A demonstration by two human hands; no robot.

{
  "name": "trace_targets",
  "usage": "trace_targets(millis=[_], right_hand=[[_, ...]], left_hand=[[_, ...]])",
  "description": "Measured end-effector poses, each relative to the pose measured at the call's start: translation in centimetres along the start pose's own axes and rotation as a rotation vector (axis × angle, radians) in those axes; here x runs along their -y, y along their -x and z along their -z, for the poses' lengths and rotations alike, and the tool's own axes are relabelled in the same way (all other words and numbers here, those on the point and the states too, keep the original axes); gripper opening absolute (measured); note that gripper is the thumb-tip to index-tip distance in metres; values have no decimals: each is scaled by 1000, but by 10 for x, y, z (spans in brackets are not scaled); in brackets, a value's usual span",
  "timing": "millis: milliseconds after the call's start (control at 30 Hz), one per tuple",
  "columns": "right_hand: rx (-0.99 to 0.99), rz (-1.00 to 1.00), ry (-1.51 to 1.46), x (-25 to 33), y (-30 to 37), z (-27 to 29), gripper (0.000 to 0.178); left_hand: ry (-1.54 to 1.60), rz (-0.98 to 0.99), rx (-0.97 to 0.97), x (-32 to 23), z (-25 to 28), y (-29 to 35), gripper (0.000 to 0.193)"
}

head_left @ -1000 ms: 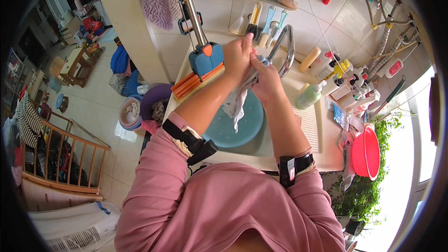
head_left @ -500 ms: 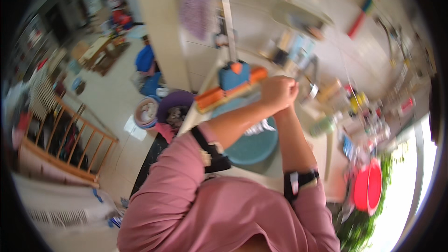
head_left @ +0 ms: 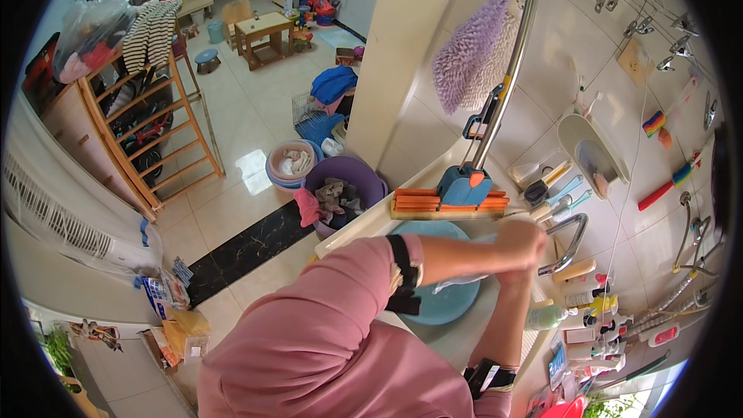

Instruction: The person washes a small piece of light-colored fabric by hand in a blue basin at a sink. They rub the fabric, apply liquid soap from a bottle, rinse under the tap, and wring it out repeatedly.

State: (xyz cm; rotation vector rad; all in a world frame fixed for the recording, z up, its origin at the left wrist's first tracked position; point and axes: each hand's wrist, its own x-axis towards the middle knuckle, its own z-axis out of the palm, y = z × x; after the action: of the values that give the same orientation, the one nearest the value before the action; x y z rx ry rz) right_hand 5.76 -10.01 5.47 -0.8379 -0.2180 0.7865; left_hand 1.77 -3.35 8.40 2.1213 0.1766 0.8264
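Over the washbasin (head_left: pixel 360 226) my forearms meet at the wrists. My left hand (head_left: pixel 522 244) is closed in a fist, apparently around a wet-looking white cloth (head_left: pixel 458 282) that shows beside and below the forearm. Below that wrist, my right hand (head_left: pixel 512 277) is mostly hidden, and its fingers do not show. The cloth hangs above a round light-blue basin (head_left: pixel 435 306) inside the washbasin. Just behind them, a mop with an orange-and-blue head (head_left: pixel 464 188) leans across the basin's far edge.
Right of my hands are a curved metal faucet (head_left: pixel 574 241), a green bottle (head_left: pixel 546 316) and several other bottles. A purple tub (head_left: pixel 357 173) of clothes stands on the floor at left, near a wooden rail (head_left: pixel 159 135). A lilac chenille cloth (head_left: pixel 472 58) hangs on the wall.
The view has swung, so the scene sits differently and is sharper. My hands remain together over the blue basin, and my left forearm now lies more level.
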Motion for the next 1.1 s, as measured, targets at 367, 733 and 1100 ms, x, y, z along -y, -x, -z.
trace_targets(millis=[367,733,1100], right_hand=[[149,-7,8,29,-25,7,36],[-181,-51,211,40,0,24,35],[160,-10,-258,-12,-54,51,30]], left_hand=[[385,-111,-72,23,-5,0,34],[480,16,-182,65,-4,-29,13],[8,-31,-56,-8,16,3,28]])
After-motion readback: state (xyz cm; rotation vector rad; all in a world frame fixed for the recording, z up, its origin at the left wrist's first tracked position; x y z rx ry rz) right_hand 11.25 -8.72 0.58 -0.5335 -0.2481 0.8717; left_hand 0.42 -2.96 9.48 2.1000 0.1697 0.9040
